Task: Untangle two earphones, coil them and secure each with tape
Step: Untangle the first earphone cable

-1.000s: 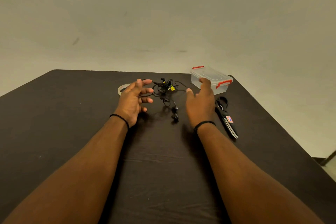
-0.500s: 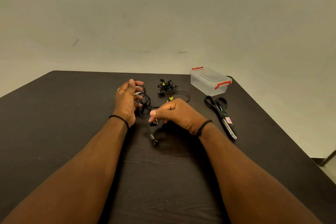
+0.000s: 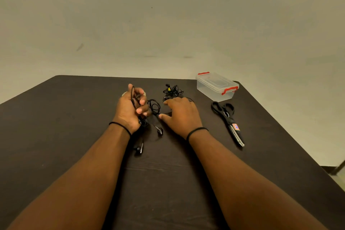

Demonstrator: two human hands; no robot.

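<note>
Nearest me two earbuds lie on the table. My left hand has a curled grip on one earphone cable — my right hand lies loose, thumb touching it. Beyond sits the second tangled earphone.

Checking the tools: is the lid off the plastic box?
No, the plastic box has its lid on, with both red clips in place.

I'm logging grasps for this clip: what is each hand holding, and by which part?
The left hand grips one earphone cable along its cord. The right hand rests open on the table, holding nothing.
</note>
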